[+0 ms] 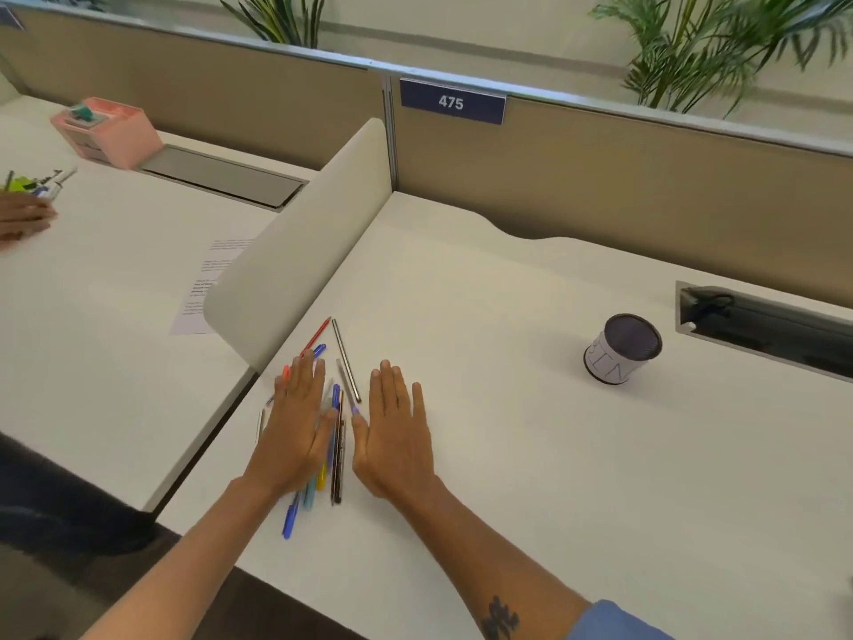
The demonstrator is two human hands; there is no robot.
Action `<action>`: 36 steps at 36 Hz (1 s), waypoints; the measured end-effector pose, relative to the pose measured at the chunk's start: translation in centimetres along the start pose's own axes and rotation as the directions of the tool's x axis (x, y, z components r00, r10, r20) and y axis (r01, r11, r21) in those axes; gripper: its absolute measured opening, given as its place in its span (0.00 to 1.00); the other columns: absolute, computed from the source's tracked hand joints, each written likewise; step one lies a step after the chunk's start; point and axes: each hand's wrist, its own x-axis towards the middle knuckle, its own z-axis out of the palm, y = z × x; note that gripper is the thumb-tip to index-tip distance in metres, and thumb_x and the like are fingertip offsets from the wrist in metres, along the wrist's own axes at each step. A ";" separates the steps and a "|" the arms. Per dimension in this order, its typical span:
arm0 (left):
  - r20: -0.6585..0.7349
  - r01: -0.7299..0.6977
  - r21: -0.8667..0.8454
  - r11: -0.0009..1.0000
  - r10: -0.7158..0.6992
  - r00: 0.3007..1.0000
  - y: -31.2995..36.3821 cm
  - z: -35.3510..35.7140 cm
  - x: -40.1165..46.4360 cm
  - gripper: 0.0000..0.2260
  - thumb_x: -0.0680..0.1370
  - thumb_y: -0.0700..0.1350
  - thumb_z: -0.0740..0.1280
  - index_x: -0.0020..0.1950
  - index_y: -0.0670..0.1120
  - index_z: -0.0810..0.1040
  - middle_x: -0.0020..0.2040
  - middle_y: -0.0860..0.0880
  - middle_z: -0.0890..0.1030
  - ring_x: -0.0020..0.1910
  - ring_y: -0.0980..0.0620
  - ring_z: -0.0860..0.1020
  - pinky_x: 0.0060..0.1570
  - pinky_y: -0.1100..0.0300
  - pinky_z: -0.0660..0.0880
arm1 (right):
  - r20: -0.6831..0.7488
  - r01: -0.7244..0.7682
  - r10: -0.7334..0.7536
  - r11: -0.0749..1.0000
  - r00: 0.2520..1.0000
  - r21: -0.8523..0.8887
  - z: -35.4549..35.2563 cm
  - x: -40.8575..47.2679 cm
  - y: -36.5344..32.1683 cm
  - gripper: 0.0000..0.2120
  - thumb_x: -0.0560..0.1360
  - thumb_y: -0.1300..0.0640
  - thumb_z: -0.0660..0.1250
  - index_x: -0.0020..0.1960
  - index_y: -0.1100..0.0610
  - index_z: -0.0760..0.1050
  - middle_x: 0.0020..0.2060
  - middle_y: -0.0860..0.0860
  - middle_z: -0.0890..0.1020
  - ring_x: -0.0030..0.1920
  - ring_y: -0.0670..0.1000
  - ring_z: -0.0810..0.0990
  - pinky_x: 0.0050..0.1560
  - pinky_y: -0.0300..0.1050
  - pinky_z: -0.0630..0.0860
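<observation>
Several pens lie scattered on the white desk (pixel 507 455) near its left edge. My left hand (pixel 295 431) lies flat on top of some of them, fingers straight. My right hand (pixel 392 436) rests flat on the desk just right of the pile, fingers straight and together, holding nothing. Between the two hands lie a blue pen (pixel 334 408) and dark pens (pixel 339 459). A silver pen (pixel 346 360) and a red pen (pixel 316 337) point away beyond my fingertips. A blue pen (pixel 291 519) sticks out below my left wrist. A black mesh pen cup (pixel 623 348) stands to the right, apart from both hands.
A rounded beige divider (pixel 300 251) separates this desk from the left one. There lie a printed sheet (pixel 203 288), a pink organiser box (pixel 108 131) and another person's hand (pixel 23 219) by some pens. A cable slot (pixel 761 327) is open at the back right. A partition with sign 475 (pixel 452 103) stands behind.
</observation>
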 end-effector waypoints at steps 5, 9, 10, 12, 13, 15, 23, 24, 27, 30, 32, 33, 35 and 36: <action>-0.025 0.034 0.003 0.999 -0.034 0.999 5.7 2.5 -0.5 0.33 0.87 0.54 0.52 0.88 0.46 0.41 0.89 0.50 0.39 0.88 0.50 0.37 0.86 0.39 0.41 | -0.039 -0.006 0.004 0.999 0.999 -0.054 -3.3 -2.9 4.2 0.34 0.85 0.46 0.49 0.86 0.61 0.48 0.87 0.55 0.46 0.87 0.54 0.42 0.85 0.60 0.47; -0.012 -0.009 0.057 0.998 0.010 1.000 10.1 5.1 -1.3 0.34 0.87 0.55 0.51 0.88 0.46 0.39 0.89 0.49 0.38 0.88 0.48 0.37 0.86 0.39 0.42 | -0.066 -0.037 0.031 0.995 0.997 -0.090 -6.3 -5.6 7.7 0.34 0.85 0.47 0.48 0.86 0.62 0.49 0.87 0.56 0.48 0.87 0.54 0.44 0.85 0.60 0.48; -0.002 -0.013 0.058 0.998 0.013 1.000 11.3 5.7 -1.3 0.34 0.87 0.55 0.51 0.88 0.47 0.39 0.89 0.49 0.37 0.88 0.49 0.36 0.86 0.39 0.42 | -0.069 -0.050 0.043 0.994 0.997 -0.097 -7.0 -6.3 8.7 0.34 0.85 0.46 0.48 0.86 0.62 0.48 0.87 0.56 0.47 0.87 0.54 0.43 0.85 0.59 0.48; 0.027 -0.035 0.053 0.998 0.034 0.999 13.7 7.1 -1.5 0.34 0.87 0.55 0.51 0.88 0.47 0.38 0.89 0.49 0.36 0.88 0.49 0.35 0.86 0.38 0.42 | -0.076 -0.078 0.070 0.991 0.995 -0.108 -8.6 -7.9 10.8 0.34 0.85 0.46 0.48 0.86 0.61 0.47 0.87 0.55 0.46 0.86 0.53 0.42 0.85 0.59 0.47; 0.042 -0.048 0.053 0.997 0.046 0.998 14.9 7.7 -1.5 0.34 0.87 0.54 0.50 0.88 0.46 0.38 0.88 0.49 0.35 0.88 0.49 0.35 0.86 0.38 0.42 | -0.085 -0.094 0.085 0.989 0.993 -0.112 -9.3 -8.7 11.8 0.34 0.85 0.46 0.48 0.86 0.61 0.47 0.87 0.55 0.46 0.86 0.53 0.42 0.85 0.59 0.47; 0.069 -0.070 0.054 0.996 0.066 0.995 17.3 8.9 -1.5 0.33 0.87 0.54 0.50 0.88 0.47 0.37 0.88 0.49 0.34 0.87 0.49 0.34 0.86 0.39 0.41 | -0.105 -0.129 0.116 0.985 0.988 -0.119 -10.8 -10.3 14.0 0.34 0.85 0.46 0.48 0.86 0.61 0.48 0.87 0.55 0.47 0.87 0.53 0.42 0.85 0.59 0.48; 0.138 -0.184 0.073 0.980 0.172 0.975 26.8 13.6 -1.2 0.33 0.87 0.53 0.50 0.88 0.46 0.37 0.88 0.49 0.32 0.87 0.49 0.32 0.86 0.43 0.39 | -0.175 -0.297 0.272 0.945 0.946 -0.138 -16.5 -17.4 23.8 0.34 0.85 0.45 0.50 0.86 0.59 0.48 0.87 0.54 0.47 0.87 0.53 0.43 0.86 0.59 0.49; 0.150 -0.199 0.071 0.977 0.187 0.971 28.0 14.3 -1.2 0.33 0.87 0.53 0.50 0.87 0.46 0.37 0.87 0.50 0.32 0.87 0.49 0.32 0.86 0.43 0.39 | -0.185 -0.317 0.289 0.938 0.939 -0.141 -17.2 -18.4 25.0 0.34 0.85 0.45 0.50 0.86 0.60 0.48 0.87 0.54 0.47 0.87 0.53 0.44 0.86 0.59 0.49; 0.181 -0.248 0.058 0.967 0.234 0.955 31.7 16.2 -1.1 0.33 0.87 0.54 0.48 0.88 0.46 0.36 0.87 0.50 0.31 0.87 0.50 0.32 0.86 0.45 0.38 | -0.221 -0.383 0.351 0.915 0.910 -0.126 -19.2 -21.2 28.3 0.34 0.85 0.45 0.51 0.86 0.60 0.49 0.87 0.54 0.48 0.87 0.53 0.45 0.86 0.59 0.49; 0.233 -0.303 0.065 0.951 0.280 0.931 35.8 18.7 -0.9 0.33 0.87 0.54 0.48 0.88 0.46 0.37 0.88 0.49 0.32 0.87 0.49 0.32 0.87 0.45 0.39 | -0.253 -0.436 0.396 0.891 0.883 -0.126 -21.0 -24.2 31.5 0.34 0.85 0.45 0.50 0.86 0.60 0.48 0.87 0.54 0.47 0.86 0.53 0.44 0.86 0.59 0.49; 0.259 -0.327 0.046 0.944 0.305 0.916 38.5 20.4 -0.6 0.33 0.88 0.54 0.48 0.88 0.46 0.38 0.87 0.49 0.32 0.86 0.50 0.31 0.87 0.44 0.39 | -0.277 -0.473 0.427 0.872 0.861 -0.124 -22.2 -26.1 33.5 0.34 0.85 0.46 0.50 0.86 0.60 0.49 0.87 0.55 0.48 0.87 0.54 0.44 0.86 0.59 0.50; 0.274 -0.350 0.033 0.936 0.328 0.904 39.8 21.1 -0.6 0.33 0.88 0.55 0.48 0.88 0.46 0.37 0.87 0.49 0.32 0.86 0.50 0.31 0.87 0.43 0.39 | -0.300 -0.491 0.439 0.862 0.847 -0.124 -22.7 -27.0 34.4 0.34 0.85 0.46 0.50 0.86 0.60 0.49 0.87 0.55 0.49 0.87 0.54 0.45 0.86 0.59 0.50; 0.291 -0.384 0.014 0.923 0.364 0.885 42.3 22.6 -0.4 0.33 0.87 0.55 0.47 0.88 0.46 0.37 0.87 0.49 0.32 0.86 0.50 0.31 0.86 0.43 0.38 | -0.321 -0.528 0.472 0.842 0.821 -0.113 -23.6 -28.7 36.1 0.33 0.85 0.46 0.50 0.86 0.61 0.51 0.86 0.55 0.50 0.87 0.55 0.47 0.85 0.59 0.51; 0.305 -0.406 0.005 0.914 0.385 0.871 43.7 23.4 -0.2 0.33 0.87 0.55 0.47 0.88 0.46 0.37 0.87 0.49 0.31 0.86 0.50 0.31 0.86 0.44 0.38 | -0.337 -0.546 0.487 0.831 0.806 -0.105 -24.1 -29.6 36.9 0.33 0.85 0.46 0.50 0.86 0.61 0.51 0.86 0.55 0.51 0.86 0.54 0.48 0.86 0.59 0.51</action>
